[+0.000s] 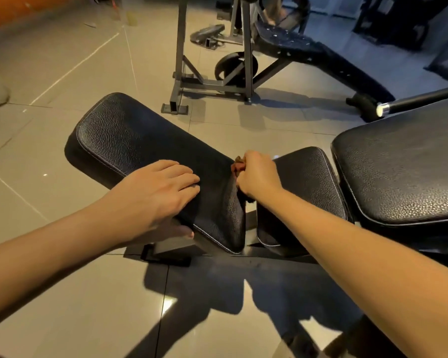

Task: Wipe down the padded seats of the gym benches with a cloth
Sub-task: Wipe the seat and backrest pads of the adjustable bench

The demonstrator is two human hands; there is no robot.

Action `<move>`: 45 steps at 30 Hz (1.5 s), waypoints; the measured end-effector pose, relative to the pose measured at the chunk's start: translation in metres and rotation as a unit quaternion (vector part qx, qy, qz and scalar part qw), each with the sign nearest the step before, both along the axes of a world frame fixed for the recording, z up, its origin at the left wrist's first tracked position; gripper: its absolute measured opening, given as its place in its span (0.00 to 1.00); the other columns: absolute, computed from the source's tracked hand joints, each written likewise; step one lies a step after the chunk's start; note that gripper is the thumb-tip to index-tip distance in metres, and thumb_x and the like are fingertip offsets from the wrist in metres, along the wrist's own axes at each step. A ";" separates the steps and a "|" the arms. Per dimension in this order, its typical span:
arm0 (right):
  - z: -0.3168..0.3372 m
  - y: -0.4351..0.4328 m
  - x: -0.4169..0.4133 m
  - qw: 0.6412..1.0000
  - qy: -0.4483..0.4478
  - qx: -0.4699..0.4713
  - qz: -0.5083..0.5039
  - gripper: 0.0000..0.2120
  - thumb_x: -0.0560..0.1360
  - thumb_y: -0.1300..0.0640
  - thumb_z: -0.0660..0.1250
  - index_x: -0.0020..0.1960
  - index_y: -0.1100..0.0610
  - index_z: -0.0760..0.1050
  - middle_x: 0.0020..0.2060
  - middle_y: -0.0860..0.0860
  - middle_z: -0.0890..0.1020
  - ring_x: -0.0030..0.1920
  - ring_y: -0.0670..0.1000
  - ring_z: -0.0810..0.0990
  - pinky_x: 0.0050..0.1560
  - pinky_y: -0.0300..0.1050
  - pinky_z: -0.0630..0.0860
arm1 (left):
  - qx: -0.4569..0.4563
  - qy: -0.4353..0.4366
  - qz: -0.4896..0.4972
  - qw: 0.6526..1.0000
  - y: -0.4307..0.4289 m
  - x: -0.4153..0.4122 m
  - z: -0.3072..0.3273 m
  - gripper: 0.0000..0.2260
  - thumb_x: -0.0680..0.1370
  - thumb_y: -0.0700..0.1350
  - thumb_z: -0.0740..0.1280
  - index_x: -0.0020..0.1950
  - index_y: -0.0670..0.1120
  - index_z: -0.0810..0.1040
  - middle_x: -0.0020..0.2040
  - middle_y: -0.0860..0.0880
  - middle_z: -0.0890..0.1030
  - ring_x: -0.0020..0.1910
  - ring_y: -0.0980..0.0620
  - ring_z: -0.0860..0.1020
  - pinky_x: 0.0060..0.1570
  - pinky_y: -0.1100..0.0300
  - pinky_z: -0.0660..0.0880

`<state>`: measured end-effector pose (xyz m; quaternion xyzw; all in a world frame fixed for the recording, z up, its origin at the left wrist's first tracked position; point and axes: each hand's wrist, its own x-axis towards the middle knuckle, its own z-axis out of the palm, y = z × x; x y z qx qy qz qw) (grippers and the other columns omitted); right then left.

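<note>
Long pad [140, 140]: black pebbled leatherette, pale piping stitch along the rim, rounded corners, tilted up toward its far end. Short pad [311, 182], same material, sits just beside it across a narrow gap showing the metal frame. Cloth [238, 165]: brownish, bunched, small part visible at the far end of that gap. Right grip [259, 177] clenched round the cloth, fist at the gap. Left grip [161, 187] released, fingers flat on the long pad, thumb at its side edge. Third pad [404, 166] at right, glossier grain. Floor [62, 73]: glossy beige tiles.
</note>
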<state>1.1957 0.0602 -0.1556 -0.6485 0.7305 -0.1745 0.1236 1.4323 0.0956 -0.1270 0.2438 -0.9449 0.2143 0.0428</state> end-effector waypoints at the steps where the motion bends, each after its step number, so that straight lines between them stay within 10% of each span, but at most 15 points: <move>1: 0.001 0.002 0.001 1.000 -0.002 -0.010 -0.005 0.05 0.76 0.65 0.65 0.45 0.58 0.70 0.39 0.52 0.75 0.48 0.60 0.80 0.41 0.49 0.69 | 0.002 -0.003 0.007 1.000 -0.002 0.003 0.001 0.33 0.75 0.61 0.53 0.58 0.38 0.85 0.56 0.38 0.85 0.57 0.38 0.83 0.62 0.42 0.76; 8: 0.014 0.117 0.033 0.982 -0.055 0.000 0.183 0.09 0.77 0.63 0.64 0.44 0.50 0.70 0.38 0.43 0.75 0.38 0.44 0.73 0.34 0.36 0.67 | -0.035 0.014 0.032 0.999 -0.009 0.016 0.008 0.36 0.75 0.66 0.52 0.58 0.38 0.84 0.56 0.37 0.84 0.59 0.37 0.82 0.71 0.41 0.58; 13: 0.005 0.042 0.006 0.998 0.028 0.015 0.048 0.03 0.77 0.61 0.65 0.48 0.56 0.71 0.47 0.56 0.81 0.48 0.59 0.80 0.45 0.53 0.75 | -0.004 0.001 0.050 0.999 -0.006 0.016 0.007 0.39 0.73 0.72 0.53 0.60 0.41 0.84 0.59 0.42 0.84 0.62 0.41 0.81 0.73 0.44 0.61; 21: 0.012 0.124 0.035 0.986 0.004 -0.005 0.166 0.07 0.75 0.61 0.63 0.43 0.52 0.66 0.38 0.46 0.75 0.39 0.51 0.72 0.39 0.47 0.66 | -0.022 0.013 0.032 0.999 -0.011 0.019 0.003 0.37 0.75 0.69 0.52 0.60 0.41 0.84 0.58 0.41 0.84 0.60 0.40 0.82 0.70 0.44 0.66; 29: 0.005 0.016 0.010 0.999 0.035 0.003 -0.005 0.04 0.78 0.63 0.65 0.53 0.61 0.76 0.45 0.54 0.80 0.50 0.58 0.81 0.43 0.46 0.68 | -0.010 0.030 0.047 0.998 -0.001 0.018 0.005 0.35 0.69 0.70 0.72 0.59 0.40 0.84 0.58 0.41 0.84 0.59 0.41 0.82 0.65 0.45 0.74; 36: 0.019 0.120 0.033 0.984 0.008 0.004 0.180 0.08 0.78 0.59 0.64 0.45 0.49 0.67 0.39 0.42 0.72 0.40 0.49 0.72 0.36 0.37 0.63 | -0.010 0.044 0.042 0.998 -0.004 0.019 0.002 0.37 0.75 0.72 0.57 0.61 0.42 0.84 0.60 0.43 0.84 0.62 0.42 0.81 0.69 0.45 0.70; 45: 0.003 0.001 0.002 1.000 -0.008 -0.001 -0.017 0.04 0.77 0.62 0.67 0.44 0.60 0.76 0.39 0.53 0.77 0.47 0.59 0.81 0.41 0.47 0.69 | 0.012 0.045 0.054 0.997 -0.001 0.017 0.005 0.35 0.69 0.72 0.70 0.60 0.43 0.84 0.59 0.44 0.84 0.60 0.43 0.81 0.67 0.46 0.73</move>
